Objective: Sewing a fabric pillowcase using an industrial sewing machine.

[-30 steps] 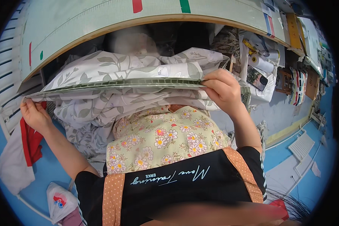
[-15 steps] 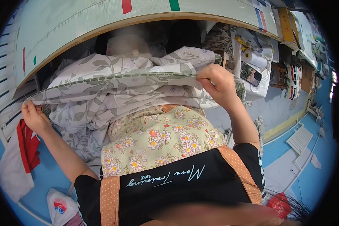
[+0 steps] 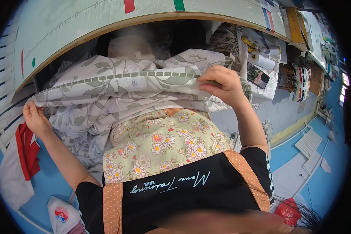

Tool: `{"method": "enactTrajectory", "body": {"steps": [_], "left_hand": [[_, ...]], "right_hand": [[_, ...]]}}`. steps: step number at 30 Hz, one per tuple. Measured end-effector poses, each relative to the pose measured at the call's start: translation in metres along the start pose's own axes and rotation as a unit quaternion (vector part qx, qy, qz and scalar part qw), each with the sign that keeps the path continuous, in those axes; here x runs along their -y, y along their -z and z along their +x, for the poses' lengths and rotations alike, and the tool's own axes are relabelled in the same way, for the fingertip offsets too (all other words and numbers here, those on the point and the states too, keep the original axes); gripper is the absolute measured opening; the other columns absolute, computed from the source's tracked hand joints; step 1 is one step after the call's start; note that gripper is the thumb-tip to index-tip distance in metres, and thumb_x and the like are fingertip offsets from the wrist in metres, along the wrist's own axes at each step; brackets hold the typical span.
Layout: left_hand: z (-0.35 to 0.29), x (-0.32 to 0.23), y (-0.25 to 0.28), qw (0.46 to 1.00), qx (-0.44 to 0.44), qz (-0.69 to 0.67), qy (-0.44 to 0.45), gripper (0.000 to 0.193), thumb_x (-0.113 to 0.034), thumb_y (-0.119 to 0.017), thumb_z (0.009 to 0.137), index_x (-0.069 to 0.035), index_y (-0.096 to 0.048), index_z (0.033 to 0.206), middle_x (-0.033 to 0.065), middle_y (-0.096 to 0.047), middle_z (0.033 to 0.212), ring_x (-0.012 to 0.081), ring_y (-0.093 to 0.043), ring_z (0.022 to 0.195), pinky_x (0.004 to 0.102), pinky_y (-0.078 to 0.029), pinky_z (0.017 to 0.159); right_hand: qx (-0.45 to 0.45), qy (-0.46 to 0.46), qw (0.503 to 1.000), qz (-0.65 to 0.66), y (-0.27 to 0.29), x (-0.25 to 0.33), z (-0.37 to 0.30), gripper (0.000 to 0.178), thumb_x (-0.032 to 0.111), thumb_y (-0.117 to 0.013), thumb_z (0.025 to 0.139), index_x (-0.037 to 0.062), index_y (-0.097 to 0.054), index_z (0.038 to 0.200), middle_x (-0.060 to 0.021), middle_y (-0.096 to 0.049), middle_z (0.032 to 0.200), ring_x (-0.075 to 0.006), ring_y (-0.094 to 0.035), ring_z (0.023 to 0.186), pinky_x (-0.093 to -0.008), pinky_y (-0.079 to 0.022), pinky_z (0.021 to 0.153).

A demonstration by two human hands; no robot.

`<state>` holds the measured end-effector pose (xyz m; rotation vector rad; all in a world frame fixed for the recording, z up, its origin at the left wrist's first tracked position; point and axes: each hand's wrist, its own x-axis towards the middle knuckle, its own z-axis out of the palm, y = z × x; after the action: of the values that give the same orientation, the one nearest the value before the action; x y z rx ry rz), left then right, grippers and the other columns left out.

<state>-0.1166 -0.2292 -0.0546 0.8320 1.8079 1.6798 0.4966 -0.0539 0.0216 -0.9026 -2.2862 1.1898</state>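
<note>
A large white fabric printed with grey-green leaves lies bunched across my lap. Its long edge, with a dark green dashed strip, is stretched from side to side in front of me. My left hand pinches the left end of this edge between thumb and fingertips. At the right end, my right hand is closed on the same edge, thumb below and bent fingers above. Loose folds hang beneath the stretched edge, over my flowered apron.
A long pale table with a wooden edge stands just ahead. To the right, a white-covered surface holds a phone, a thread cone and tools. A red and white cloth hangs at left, near a plastic bag.
My right hand has shifted slightly left and its fingers have turned at the fabric's edge. The dashed strip now faces up more plainly. My left hand keeps its hold.
</note>
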Motion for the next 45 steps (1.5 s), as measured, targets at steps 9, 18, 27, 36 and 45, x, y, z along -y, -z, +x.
{"method": "enactTrajectory", "body": {"steps": [9, 18, 27, 36, 45], "left_hand": [[-0.002, -0.003, -0.003, 1.000, 0.004, 0.010, -0.002, 0.012, -0.010, -0.053, 0.105, 0.000, -0.059, 0.108, 0.0101, -0.069, 0.100, 0.0153, -0.069, 0.086, 0.0265, -0.057, 0.075], [-0.005, -0.005, -0.007, 1.000, 0.009, -0.010, -0.008, 0.011, -0.011, -0.054, 0.105, -0.001, -0.059, 0.106, 0.0082, -0.070, 0.098, 0.0123, -0.067, 0.083, 0.0235, -0.055, 0.071], [-0.007, -0.007, -0.010, 1.000, 0.002, 0.011, -0.007, 0.010, -0.011, -0.055, 0.104, -0.003, -0.060, 0.106, 0.0065, -0.069, 0.097, 0.0106, -0.066, 0.080, 0.0211, -0.052, 0.068], [-0.011, -0.010, -0.018, 1.000, -0.028, 0.011, -0.006, 0.010, -0.012, -0.055, 0.104, -0.003, -0.060, 0.106, 0.0052, -0.069, 0.095, 0.0088, -0.064, 0.079, 0.0196, -0.050, 0.066], [-0.012, -0.005, -0.008, 0.999, -0.024, -0.008, -0.032, 0.010, -0.009, -0.053, 0.104, -0.001, -0.058, 0.108, 0.0077, -0.067, 0.099, 0.0126, -0.065, 0.084, 0.0250, -0.054, 0.074]], "right_hand": [[0.007, -0.034, 0.999, -0.032, -0.003, 0.004, -0.001, 0.024, 0.002, -0.082, 0.071, 0.0059, -0.070, 0.092, -0.0061, -0.069, 0.085, -0.0230, -0.066, 0.077, -0.0318, -0.052, 0.068], [0.016, -0.066, 0.997, -0.029, -0.003, 0.001, -0.003, 0.025, 0.006, -0.083, 0.071, 0.0056, -0.068, 0.091, -0.0058, -0.068, 0.085, -0.0223, -0.065, 0.077, -0.0313, -0.051, 0.068], [0.029, -0.091, 0.995, -0.031, -0.003, 0.004, -0.003, 0.023, 0.006, -0.084, 0.071, 0.0053, -0.067, 0.087, -0.0052, -0.068, 0.085, -0.0215, -0.065, 0.076, -0.0313, -0.051, 0.067], [-0.018, -0.020, 0.999, -0.019, -0.003, -0.004, -0.007, 0.020, 0.005, -0.083, 0.071, 0.0051, -0.064, 0.076, -0.0059, -0.065, 0.078, -0.0219, -0.064, 0.073, -0.0316, -0.049, 0.064], [-0.061, -0.028, 0.995, -0.076, -0.010, 0.008, -0.010, 0.021, 0.000, -0.080, 0.073, 0.0050, -0.067, 0.089, -0.0064, -0.063, 0.079, -0.0225, -0.061, 0.070, -0.0322, -0.047, 0.060]]}}
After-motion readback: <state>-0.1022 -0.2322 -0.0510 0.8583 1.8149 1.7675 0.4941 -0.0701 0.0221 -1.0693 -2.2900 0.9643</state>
